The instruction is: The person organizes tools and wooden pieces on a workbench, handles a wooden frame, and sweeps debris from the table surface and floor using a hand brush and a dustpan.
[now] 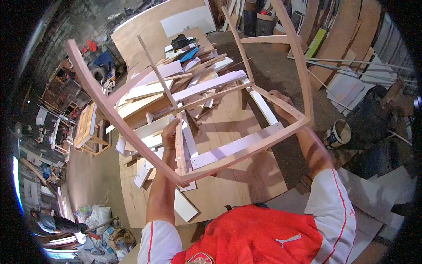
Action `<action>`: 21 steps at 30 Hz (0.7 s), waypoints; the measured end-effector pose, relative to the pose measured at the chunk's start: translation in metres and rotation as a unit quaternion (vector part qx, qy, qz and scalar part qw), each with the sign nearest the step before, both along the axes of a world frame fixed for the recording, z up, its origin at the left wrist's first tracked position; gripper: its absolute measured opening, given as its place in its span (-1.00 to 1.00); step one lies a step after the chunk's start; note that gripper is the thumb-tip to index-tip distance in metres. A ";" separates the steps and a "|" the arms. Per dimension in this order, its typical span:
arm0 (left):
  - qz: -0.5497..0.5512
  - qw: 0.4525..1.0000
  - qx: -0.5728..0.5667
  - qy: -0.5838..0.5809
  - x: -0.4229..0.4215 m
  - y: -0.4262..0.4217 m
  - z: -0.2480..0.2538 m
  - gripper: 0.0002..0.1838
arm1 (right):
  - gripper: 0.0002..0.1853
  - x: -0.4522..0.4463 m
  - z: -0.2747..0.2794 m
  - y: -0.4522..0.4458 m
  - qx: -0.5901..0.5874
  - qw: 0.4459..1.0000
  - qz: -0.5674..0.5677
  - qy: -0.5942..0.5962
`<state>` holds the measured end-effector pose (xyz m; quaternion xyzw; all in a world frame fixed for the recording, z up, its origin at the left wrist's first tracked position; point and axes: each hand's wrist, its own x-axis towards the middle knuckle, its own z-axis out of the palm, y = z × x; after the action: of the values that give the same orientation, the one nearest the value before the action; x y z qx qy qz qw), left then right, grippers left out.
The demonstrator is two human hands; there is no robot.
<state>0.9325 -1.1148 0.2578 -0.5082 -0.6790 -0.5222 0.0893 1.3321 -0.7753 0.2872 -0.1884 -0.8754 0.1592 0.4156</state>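
Observation:
A bare wooden chair frame (pixel 100 97) with long curved legs and thin spindly ones is held up over the plywood-topped table (pixel 228 185). My left hand (pixel 170 132) grips its left side rail, fingers wrapped round the wood. On the opposite side rail, my right hand (pixel 282 105) is closed from the outside, partly hidden by the rail. Pale white strips (pixel 235 146) form a rectangle within the outline of the seat; whether they are fixed to the chair frame or lie beneath it, I cannot tell.
Loose offcuts (pixel 147 90) are piled on the table's left and far parts, with a dark tool (pixel 180 42) behind. A bucket (pixel 338 133) and boards (pixel 373 198) stand on the right. A wooden stand (pixel 88 127), sacks (pixel 99 218) and another person (pixel 57 223) are at left.

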 end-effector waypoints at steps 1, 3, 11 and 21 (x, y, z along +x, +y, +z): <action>-0.001 0.997 -0.014 -0.071 -0.006 0.003 -0.009 -0.67 | -0.80 0.002 -0.001 0.000 -0.010 1.000 0.013 -0.013; 0.004 0.997 -0.028 -0.075 -0.012 0.005 -0.019 -0.66 | -0.77 0.007 0.010 -0.009 -0.080 0.994 0.045 -0.064; 0.046 0.983 -0.076 0.163 0.004 0.011 0.000 -0.64 | -0.70 0.009 -0.014 0.019 0.037 0.978 0.020 -0.202; 0.057 0.983 -0.077 0.159 0.004 0.006 0.011 -0.67 | -0.59 -0.004 0.025 0.008 -0.073 0.983 0.072 -0.152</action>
<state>0.9362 -1.1086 0.2685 -0.5507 -0.7223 -0.3747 0.1859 1.3282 -0.7671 0.3122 -0.1770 -0.9257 0.2216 0.2502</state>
